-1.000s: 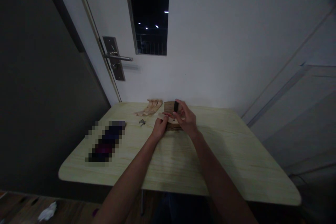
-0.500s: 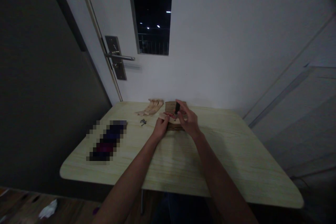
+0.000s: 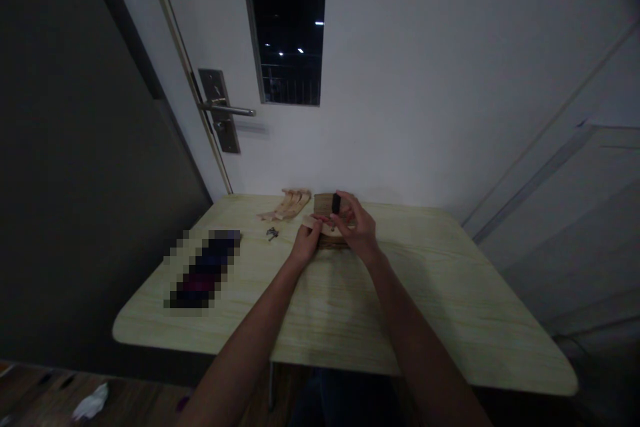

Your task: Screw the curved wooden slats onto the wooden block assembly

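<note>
My right hand (image 3: 361,228) pinches the black handle of a small screwdriver (image 3: 336,203), held nearly upright, its lower end hidden by the fingers. Beneath it lies a pale wooden strip (image 3: 327,229) with a tiny metal piece, perhaps a screw, standing in it. The fingers of my left hand (image 3: 307,240) are closed on the strip's left end. Both hands rest over a brown wood-like block (image 3: 323,203), whose back and front edges show around the strip. Left of my left hand is a little pile of dark metal screws (image 3: 272,234).
Several pale curved wooden pieces (image 3: 290,204) lie at the back of the table (image 3: 450,293). A blurred dark flat object (image 3: 205,270) is at the left. Behind the table rises a white door with a metal handle (image 3: 227,109) and a narrow window (image 3: 290,27).
The screwdriver's handle has tipped slightly to the left, and my right fingers have shifted around it. My left hand stays on the strip.
</note>
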Tool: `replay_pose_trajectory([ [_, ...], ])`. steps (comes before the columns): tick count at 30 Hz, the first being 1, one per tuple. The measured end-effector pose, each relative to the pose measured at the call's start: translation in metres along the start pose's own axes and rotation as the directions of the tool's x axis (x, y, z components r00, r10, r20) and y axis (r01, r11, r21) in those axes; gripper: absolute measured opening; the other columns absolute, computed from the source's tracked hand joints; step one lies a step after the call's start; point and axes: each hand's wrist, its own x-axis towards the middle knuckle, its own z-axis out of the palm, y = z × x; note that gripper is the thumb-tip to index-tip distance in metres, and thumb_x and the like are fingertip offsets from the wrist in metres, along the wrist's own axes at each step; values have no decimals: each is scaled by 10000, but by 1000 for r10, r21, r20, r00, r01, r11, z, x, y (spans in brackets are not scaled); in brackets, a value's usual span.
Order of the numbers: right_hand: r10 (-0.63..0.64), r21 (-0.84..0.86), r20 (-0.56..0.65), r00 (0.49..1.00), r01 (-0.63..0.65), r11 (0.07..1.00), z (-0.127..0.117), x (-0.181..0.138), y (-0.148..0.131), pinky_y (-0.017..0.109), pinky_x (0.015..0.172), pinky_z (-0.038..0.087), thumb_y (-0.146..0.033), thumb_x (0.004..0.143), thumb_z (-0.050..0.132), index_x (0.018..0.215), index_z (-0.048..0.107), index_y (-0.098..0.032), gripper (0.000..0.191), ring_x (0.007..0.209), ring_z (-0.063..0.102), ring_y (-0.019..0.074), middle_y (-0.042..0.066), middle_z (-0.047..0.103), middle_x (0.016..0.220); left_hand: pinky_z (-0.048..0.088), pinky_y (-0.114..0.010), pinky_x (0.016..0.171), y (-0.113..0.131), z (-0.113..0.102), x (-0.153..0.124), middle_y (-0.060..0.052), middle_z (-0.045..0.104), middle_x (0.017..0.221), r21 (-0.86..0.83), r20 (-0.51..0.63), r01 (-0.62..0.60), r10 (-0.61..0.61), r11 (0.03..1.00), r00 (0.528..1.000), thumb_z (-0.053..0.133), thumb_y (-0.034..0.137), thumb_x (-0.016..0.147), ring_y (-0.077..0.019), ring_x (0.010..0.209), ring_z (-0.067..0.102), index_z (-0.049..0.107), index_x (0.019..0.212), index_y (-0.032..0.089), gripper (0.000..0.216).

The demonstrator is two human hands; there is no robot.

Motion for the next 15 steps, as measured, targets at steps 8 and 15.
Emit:
replay_pose_trajectory([
  [8,-15,19,45,999,14,1000,-2,-2,0,367,849,553,-365,898,559,1325,484,-309,437,919,698,200,21,713,1072,472,-327,866,-1,0,0,-42,682,816,-9,9,5,-5,1000,1000,522,435,849,-203,853,625,613,842,179,271],
  [15,9,-8,15,1000,-9,1000,0,-1,3,329,727,553,-389,876,606,1323,503,-291,469,746,652,178,11,694,899,469,-332,908,-2,0,0,-47,696,839,-16,0,12,-12,1000,1000,536,442,849,-209,912,634,617,842,183,272],
])
